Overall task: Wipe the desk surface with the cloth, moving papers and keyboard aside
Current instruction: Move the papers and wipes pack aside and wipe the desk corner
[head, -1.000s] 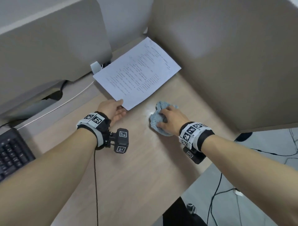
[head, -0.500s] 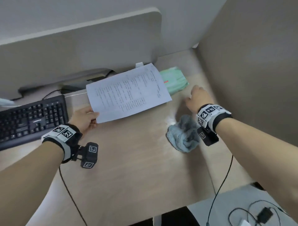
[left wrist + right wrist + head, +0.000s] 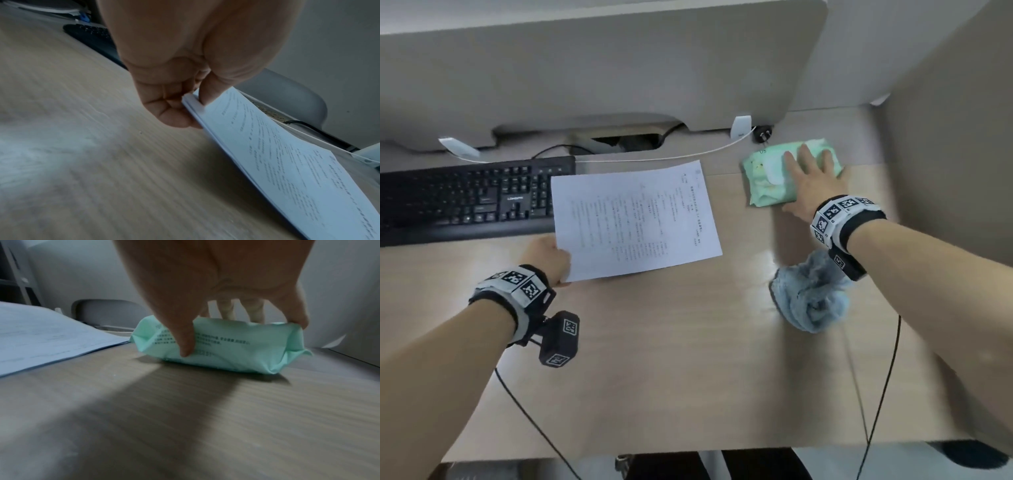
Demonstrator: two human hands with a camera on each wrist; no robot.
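A stack of printed papers point(image 3: 633, 219) is lifted at its near left corner, where my left hand point(image 3: 548, 257) pinches it between thumb and fingers point(image 3: 193, 104); the papers point(image 3: 277, 162) slope down to the desk point(image 3: 671, 359). My right hand point(image 3: 804, 181) grips a green wipes pack point(image 3: 763, 178) at the back right. Its thumb is on the near side of the pack point(image 3: 226, 350) and its fingers reach over the top. The crumpled blue cloth point(image 3: 811, 301) lies loose on the desk under my right wrist. The black keyboard point(image 3: 465, 198) sits at the back left.
A grey partition point(image 3: 585, 68) stands along the back, with a cable slot and a white cable point(image 3: 654, 158) under it. A side wall point(image 3: 945, 171) closes the right. Black wrist cables hang over the desk's near edge.
My right hand left the cloth on the desk and reached back to the green pack. My left hand pulled the papers leftward, uncovering the pack.
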